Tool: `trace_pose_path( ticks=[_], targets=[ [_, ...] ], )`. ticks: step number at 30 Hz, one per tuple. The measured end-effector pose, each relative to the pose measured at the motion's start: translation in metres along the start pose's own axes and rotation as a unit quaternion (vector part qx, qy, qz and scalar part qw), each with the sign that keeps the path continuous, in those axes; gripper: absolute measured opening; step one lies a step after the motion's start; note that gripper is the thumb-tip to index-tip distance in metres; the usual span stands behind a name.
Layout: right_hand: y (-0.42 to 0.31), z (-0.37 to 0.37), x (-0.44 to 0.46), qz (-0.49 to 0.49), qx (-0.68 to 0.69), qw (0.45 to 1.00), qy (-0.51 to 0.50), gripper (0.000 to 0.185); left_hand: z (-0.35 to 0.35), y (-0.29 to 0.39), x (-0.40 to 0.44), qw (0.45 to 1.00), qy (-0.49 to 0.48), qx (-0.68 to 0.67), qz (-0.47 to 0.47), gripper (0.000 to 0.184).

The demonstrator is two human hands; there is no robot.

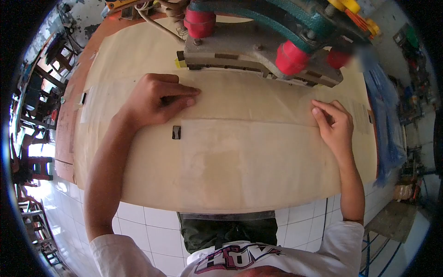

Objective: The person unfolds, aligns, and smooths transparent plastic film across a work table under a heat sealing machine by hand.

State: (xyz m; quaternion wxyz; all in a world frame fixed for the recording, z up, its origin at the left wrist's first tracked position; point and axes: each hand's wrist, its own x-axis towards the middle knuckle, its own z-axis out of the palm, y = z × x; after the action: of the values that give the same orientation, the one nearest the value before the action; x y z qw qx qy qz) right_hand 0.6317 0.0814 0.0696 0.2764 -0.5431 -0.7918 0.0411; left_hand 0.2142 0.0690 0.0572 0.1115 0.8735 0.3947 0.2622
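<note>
My left hand (157,99) is over the left half of the table, thumb and index finger pinched together at the left side of a thin clear plastic sheet (258,99). On the right, my right hand (336,123) has its fingertips closed at the sheet's other side. The sheet lies between both hands, faintly creased, its far edge near the machine's jaw; its exact outline is hard to see. Closer to my body, another translucent sheet (277,161) lies flat on the tabletop. A small black block (176,132) sits just below my left hand.
A heavy machine with a long metal bar (230,55), red mounts (292,57) and a green frame (263,16) stands over the table's far side. Blue plastic (385,120) hangs at the right edge. The beige table covering (143,180) has a curved near edge.
</note>
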Motion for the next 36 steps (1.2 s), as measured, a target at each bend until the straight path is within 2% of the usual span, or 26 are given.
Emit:
trace_pose_path(
  ticks=[3,19,21,32,34,36],
  targets=[
    [0.002,0.001,-0.001,-0.004,0.005,1.0,0.003,0.02,0.007,-0.004,0.0,0.998,0.054,-0.013,0.033,0.018],
    [0.003,0.001,0.0,-0.017,-0.003,1.0,0.001,0.02,0.0,-0.001,-0.002,1.0,0.028,0.002,0.006,0.02],
    [0.002,0.002,0.0,-0.017,0.012,1.0,0.005,0.02,-0.003,0.002,-0.001,1.0,-0.004,-0.005,-0.001,0.022],
    [0.004,0.004,-0.001,0.006,0.021,1.0,-0.009,0.018,-0.004,0.002,-0.001,1.0,0.011,-0.016,-0.013,0.018],
    [0.005,0.005,0.001,-0.034,0.012,0.999,0.021,0.016,-0.004,0.0,-0.001,1.0,0.011,-0.019,-0.022,0.017],
    [0.003,0.004,0.001,-0.025,0.009,1.0,0.017,0.016,-0.001,-0.005,-0.003,0.999,0.028,-0.031,0.009,0.022]
  ],
)
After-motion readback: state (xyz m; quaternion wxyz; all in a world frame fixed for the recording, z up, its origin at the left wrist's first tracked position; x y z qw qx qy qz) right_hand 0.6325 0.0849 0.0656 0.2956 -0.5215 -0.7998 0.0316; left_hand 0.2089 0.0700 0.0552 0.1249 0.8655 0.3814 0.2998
